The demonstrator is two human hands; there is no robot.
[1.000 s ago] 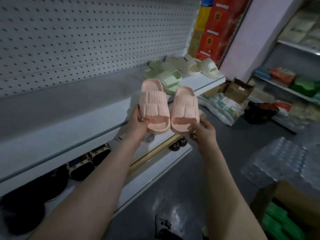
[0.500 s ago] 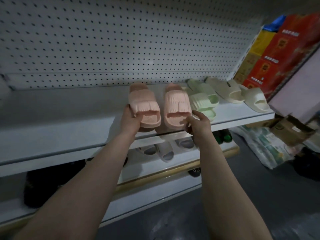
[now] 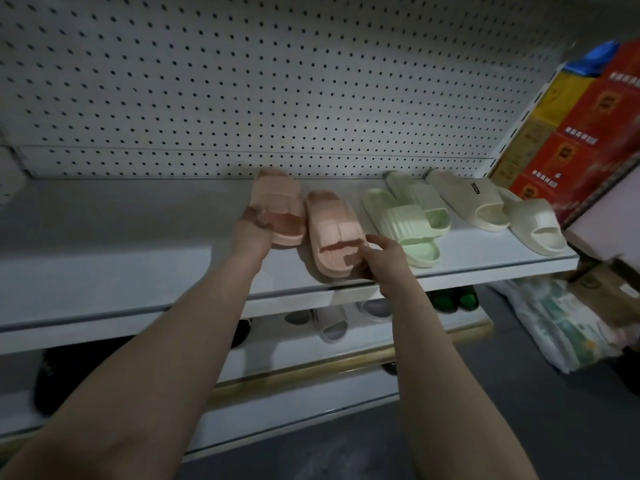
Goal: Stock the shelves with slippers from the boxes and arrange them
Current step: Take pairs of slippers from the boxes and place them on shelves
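Note:
Two pink slippers lie on the white upper shelf (image 3: 138,237). My left hand (image 3: 251,233) grips the left pink slipper (image 3: 277,202) at its toe end, pushed back near the pegboard. My right hand (image 3: 377,258) pinches the front of the right pink slipper (image 3: 329,230), which sits nearer the shelf's front edge. To their right stand a pale green pair (image 3: 405,216) and a cream pair (image 3: 495,209).
A white pegboard (image 3: 242,81) backs the shelf. Red and yellow cartons (image 3: 581,126) are stacked at the right end. The lower shelf (image 3: 294,362) holds grey, black and green slippers. A plastic-wrapped bundle (image 3: 557,323) and a cardboard box (image 3: 609,285) lie on the floor to the right.
Both hands have carried the pink pair from the air onto the upper shelf. The left slipper now sits further back than the right one, beside the green pair.

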